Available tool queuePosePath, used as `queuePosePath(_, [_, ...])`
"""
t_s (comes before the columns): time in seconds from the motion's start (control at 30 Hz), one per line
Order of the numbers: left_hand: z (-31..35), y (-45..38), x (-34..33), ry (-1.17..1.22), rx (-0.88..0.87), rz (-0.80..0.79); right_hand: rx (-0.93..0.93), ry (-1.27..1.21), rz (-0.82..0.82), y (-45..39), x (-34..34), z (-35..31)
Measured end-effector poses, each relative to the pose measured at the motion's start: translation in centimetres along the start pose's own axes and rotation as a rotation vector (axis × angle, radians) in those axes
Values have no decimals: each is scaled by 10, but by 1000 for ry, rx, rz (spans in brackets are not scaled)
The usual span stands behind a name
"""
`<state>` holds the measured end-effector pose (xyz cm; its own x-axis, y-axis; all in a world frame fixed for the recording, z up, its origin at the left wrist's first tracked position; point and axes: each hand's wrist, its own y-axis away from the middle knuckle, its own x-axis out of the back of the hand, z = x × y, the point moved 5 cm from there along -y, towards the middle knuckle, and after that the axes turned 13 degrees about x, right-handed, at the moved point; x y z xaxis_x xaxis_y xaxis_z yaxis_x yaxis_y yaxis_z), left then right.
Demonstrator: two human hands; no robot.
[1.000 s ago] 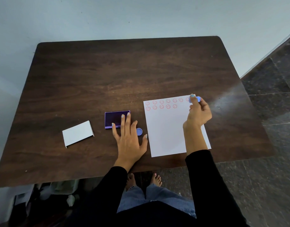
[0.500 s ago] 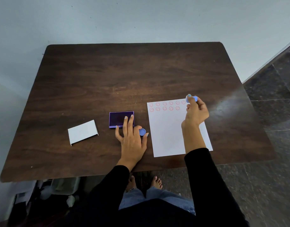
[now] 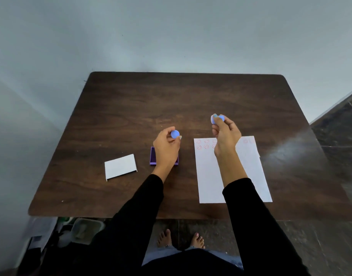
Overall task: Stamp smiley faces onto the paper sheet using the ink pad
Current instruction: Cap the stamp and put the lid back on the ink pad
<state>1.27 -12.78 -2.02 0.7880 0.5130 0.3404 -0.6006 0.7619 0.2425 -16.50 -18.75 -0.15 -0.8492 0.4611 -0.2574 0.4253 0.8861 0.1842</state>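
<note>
A white paper sheet (image 3: 230, 176) lies on the right of the dark wooden table (image 3: 131, 108), with two rows of red smiley faces along its far edge. My right hand (image 3: 225, 134) is lifted above those rows and grips a small blue stamp (image 3: 216, 118) in its fingertips. My left hand (image 3: 167, 146) is raised over the purple ink pad (image 3: 153, 157), hiding most of it, and pinches a round blue cap (image 3: 175, 134).
A white ink pad lid (image 3: 120, 166) lies left of the pad. The table stands against a pale wall, with dark tiled floor to the right. My bare feet and some clutter show under the near edge.
My left hand has picked the blue cap up from the table and lifted it above the ink pad. My right hand has raised the stamp off the paper. The camera tilted upward.
</note>
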Motion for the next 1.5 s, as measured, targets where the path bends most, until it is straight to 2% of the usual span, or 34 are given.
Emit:
queuePosePath(0.23, [12,-20,14,136,67,-26,-34,55,-354,23,-57,12])
queuePosePath(0.43, [14,-22,19,143,39,-42,-15,162,-507,34,-70,27])
queuePosePath(0.63, [16,-20,18,94,-28,-76,16,271,-550,34,-71,37])
queuePosePath(1.3, [13,-20,24,80,-48,-85,-121,128,-645,34,-65,35])
queuePosePath(1.5, [15,-15,23,48,-75,-92,-135,173,-601,31,-62,34])
